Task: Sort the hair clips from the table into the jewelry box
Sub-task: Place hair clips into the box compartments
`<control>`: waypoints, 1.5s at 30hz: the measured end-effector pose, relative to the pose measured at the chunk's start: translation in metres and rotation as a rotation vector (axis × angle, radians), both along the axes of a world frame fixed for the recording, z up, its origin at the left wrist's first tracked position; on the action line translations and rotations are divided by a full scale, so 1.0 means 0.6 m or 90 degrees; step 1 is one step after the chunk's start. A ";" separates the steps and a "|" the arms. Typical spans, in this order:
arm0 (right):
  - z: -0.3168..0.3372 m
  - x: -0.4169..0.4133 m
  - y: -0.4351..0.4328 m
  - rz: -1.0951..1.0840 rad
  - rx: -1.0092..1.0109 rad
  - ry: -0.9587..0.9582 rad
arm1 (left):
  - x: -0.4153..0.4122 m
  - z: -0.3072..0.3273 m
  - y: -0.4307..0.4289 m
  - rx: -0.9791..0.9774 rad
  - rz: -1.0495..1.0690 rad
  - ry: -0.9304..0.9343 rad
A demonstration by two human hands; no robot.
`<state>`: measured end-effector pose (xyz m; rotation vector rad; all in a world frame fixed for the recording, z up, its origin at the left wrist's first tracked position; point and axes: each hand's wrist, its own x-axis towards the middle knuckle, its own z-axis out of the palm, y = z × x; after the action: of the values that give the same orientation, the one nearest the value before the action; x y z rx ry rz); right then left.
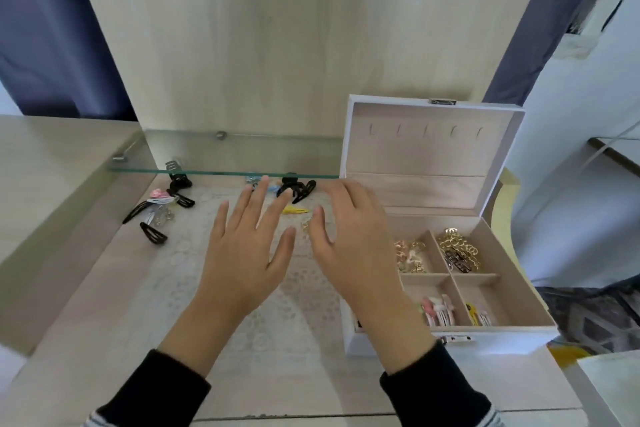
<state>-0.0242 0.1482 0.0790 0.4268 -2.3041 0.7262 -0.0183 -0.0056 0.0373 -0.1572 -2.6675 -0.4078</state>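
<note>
My left hand [247,246] and my right hand [349,236] hover side by side over the table, fingers spread, holding nothing. Just past the fingertips lie a yellow snap clip [295,210], a small gold clip [306,225], a black claw clip [290,185] and a blue clip [273,188]. At the left sits a cluster of black snap clips [153,234] with a pink bow clip [158,193]. The white jewelry box [498,243] stands open at the right; its compartments hold gold clips [459,246], pink clips [437,310] and a yellow clip [472,313].
A glass shelf [221,172] juts out low over the far clips. The box's raised lid [429,149] stands behind my right hand. A lace mat [284,298] covers the wooden table. White paper [609,388] lies at the bottom right.
</note>
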 end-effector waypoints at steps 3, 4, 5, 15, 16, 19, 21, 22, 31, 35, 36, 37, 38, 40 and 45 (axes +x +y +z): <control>-0.003 0.002 -0.044 0.030 0.007 -0.003 | 0.000 -0.018 -0.037 -0.001 0.056 -0.030; -0.008 0.001 -0.057 0.036 0.010 -0.014 | -0.001 -0.024 -0.048 0.001 0.072 -0.045; -0.014 0.000 -0.071 0.036 0.013 -0.030 | -0.002 -0.030 -0.059 0.005 0.086 -0.061; -0.097 -0.053 -0.156 -0.128 0.120 -0.235 | -0.030 -0.060 -0.106 -0.003 0.135 -0.208; -0.102 -0.062 -0.161 -0.155 0.128 -0.233 | -0.039 -0.060 -0.108 -0.006 0.133 -0.213; -0.114 -0.088 -0.169 -0.229 0.122 -0.205 | -0.064 -0.057 -0.105 0.003 0.127 -0.217; -0.123 -0.098 -0.171 -0.260 0.108 -0.189 | -0.084 -0.058 -0.101 0.023 0.122 -0.218; -0.127 -0.100 -0.171 -0.269 0.104 -0.186 | -0.092 -0.060 -0.098 0.029 0.120 -0.217; -0.150 -0.114 -0.171 -0.302 0.116 -0.189 | -0.114 -0.078 -0.097 0.013 0.142 -0.140; -0.153 -0.115 -0.170 -0.294 0.102 -0.179 | -0.121 -0.081 -0.092 -0.010 0.156 -0.095; -0.153 -0.115 -0.170 -0.293 0.097 -0.174 | -0.120 -0.082 -0.092 -0.009 0.156 -0.091; -0.153 -0.115 -0.169 -0.294 0.093 -0.169 | -0.119 -0.082 -0.091 -0.004 0.156 -0.091; -0.153 -0.115 -0.168 -0.295 0.091 -0.165 | -0.118 -0.083 -0.091 0.003 0.156 -0.091; -0.153 -0.115 -0.169 -0.296 0.087 -0.157 | -0.117 -0.083 -0.092 0.026 0.155 -0.089; -0.153 -0.113 -0.167 -0.298 0.084 -0.144 | -0.113 -0.078 -0.097 0.064 0.162 -0.006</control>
<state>-0.0923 0.0482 -0.0127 -0.1498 -2.5368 0.4048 -0.0859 -0.0638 -0.0094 0.2130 -2.6247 -0.4590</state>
